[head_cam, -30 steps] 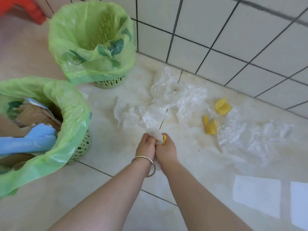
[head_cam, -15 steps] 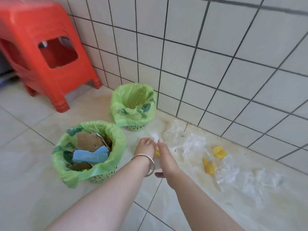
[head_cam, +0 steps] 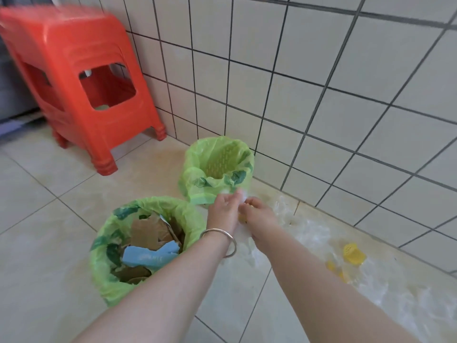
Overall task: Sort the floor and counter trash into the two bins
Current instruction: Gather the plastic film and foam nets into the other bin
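Two green-lined bins stand on the floor. The near bin (head_cam: 116,290) holds cardboard and a blue piece. The far bin (head_cam: 197,194) by the wall looks empty. Just right of the far bin's rim, my left hand (head_cam: 223,210) and my right hand (head_cam: 259,216) are together, both gripping a clear plastic bag (head_cam: 243,235) with a yellow foam net (head_cam: 243,218) showing between them. More clear plastic (head_cam: 309,231) and yellow foam nets (head_cam: 353,253) lie on the floor along the wall to the right.
A red plastic stool (head_cam: 81,78) stands at the back left against the white tiled wall (head_cam: 321,95). The beige floor tiles (head_cam: 37,231) stretch to the left of the bins.
The view has pulled up and back from the floor. Both hands lifted the plastic bag with the yellow net off the pile and carried it left, up beside the far bin.
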Demonstrator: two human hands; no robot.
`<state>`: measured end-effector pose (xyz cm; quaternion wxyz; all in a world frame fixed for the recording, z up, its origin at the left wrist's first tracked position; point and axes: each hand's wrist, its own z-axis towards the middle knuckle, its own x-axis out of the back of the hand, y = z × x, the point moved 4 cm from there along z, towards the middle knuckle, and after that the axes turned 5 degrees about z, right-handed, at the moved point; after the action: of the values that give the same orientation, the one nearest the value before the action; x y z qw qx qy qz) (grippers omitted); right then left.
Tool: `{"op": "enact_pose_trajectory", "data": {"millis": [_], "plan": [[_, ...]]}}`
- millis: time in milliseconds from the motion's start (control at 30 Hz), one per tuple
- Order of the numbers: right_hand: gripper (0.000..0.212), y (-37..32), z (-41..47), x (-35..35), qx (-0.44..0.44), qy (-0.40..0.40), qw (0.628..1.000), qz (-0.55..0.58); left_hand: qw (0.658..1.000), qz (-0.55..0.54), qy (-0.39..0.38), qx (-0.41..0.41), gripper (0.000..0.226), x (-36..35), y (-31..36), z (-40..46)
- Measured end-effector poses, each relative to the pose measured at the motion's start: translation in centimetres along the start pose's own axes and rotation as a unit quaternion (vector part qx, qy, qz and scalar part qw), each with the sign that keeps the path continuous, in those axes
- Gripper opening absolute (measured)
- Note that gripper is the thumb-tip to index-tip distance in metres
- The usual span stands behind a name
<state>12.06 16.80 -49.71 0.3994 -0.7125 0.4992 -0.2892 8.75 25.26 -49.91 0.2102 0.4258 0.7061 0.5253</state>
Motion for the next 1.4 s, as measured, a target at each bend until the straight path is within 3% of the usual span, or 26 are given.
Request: {"op": "enact_pose_trajectory", "data": {"millis": [300,567,667,767,867,967,1033,1133,1233,1400], "plan": [[0.019,-2.9,8.7,-1.3,0.04,-0.023,0.993,0.112,0.999,0.021,-0.021,-0.027,0.01,0.0,2.1,8.7],[0.024,-5.9,17.4,-3.6,0.061,0.005,0.997,0.045,0.992,0.113,0.007,-0.058,0.004,0.3,3.2,19.2],[0.028,-6.2,21.2,-4.3,0.045,0.023,0.999,0.005,0.987,0.156,0.016,-0.037,0.015,-0.4,2.8,23.6],[0.027,-5.8,24.5,-5.1,0.016,0.022,0.998,-0.054,0.944,0.329,-0.012,-0.015,0.028,-1.6,2.3,27.0],[0.036,-5.0,26.9,-6.2,-0.03,-0.013,0.995,-0.096,0.901,0.432,-0.036,-0.013,0.03,-1.8,1.3,28.9],[0.04,-4.3,28.0,-6.4,-0.114,-0.024,0.993,-0.027,0.832,0.548,-0.089,0.011,0.04,-1.9,-0.3,29.8],[0.033,-4.3,28.3,-6.2,-0.156,-0.015,0.988,0.001,0.815,0.562,-0.131,0.041,0.048,-2.2,-0.8,29.9],[0.025,-4.6,28.1,-5.8,-0.166,0.0,0.986,0.004,0.852,0.505,-0.123,0.067,0.062,-2.1,-0.9,30.2],[0.035,-5.1,26.6,-5.9,-0.087,-0.011,0.996,-0.024,0.878,0.472,-0.067,0.043,0.063,-1.8,0.2,29.5],[0.03,-6.6,22.1,-3.8,0.081,0.007,0.996,-0.023,0.877,0.443,0.025,-0.185,0.029,-2.7,5.3,24.5]]}}
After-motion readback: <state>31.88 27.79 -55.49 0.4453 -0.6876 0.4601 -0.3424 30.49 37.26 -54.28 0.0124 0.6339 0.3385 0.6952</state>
